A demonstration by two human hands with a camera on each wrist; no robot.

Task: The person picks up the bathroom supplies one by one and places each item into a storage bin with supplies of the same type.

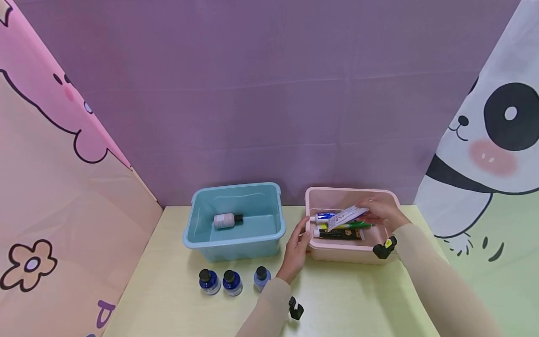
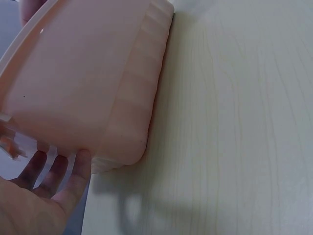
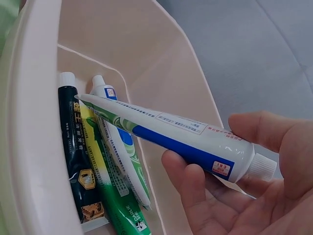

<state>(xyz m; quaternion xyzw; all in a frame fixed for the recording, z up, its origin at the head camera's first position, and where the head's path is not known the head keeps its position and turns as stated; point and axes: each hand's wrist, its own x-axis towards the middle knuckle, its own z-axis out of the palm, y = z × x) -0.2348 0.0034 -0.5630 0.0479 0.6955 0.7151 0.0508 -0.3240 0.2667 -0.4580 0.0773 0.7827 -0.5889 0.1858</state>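
Observation:
In the right wrist view my right hand (image 3: pixel 244 186) pinches a white toothpaste tube (image 3: pixel 181 134) with a blue stripe near its white cap, thumb on one side and fingers on the other. The tube slants over the other tubes inside a pink bin (image 1: pixel 353 254). Beneath it lie a black toothpaste tube (image 3: pixel 73 147), a green and yellow toothpaste tube (image 3: pixel 115 196) and a blue and white toothpaste tube (image 3: pixel 124 152). My left hand (image 1: pixel 296 252) touches the bin's left end, its fingers fairly straight against the wall under the rim in the left wrist view.
Left of the pink bin stands a blue bin (image 1: pixel 240 244) with a pale bottle (image 1: pixel 224 221) lying in it. In front stand two dark blue bottles (image 1: pixel 209 282) and a lighter blue bottle (image 1: pixel 262 277), close to my left forearm. A purple cloth (image 1: pixel 252 93) hangs behind the table.

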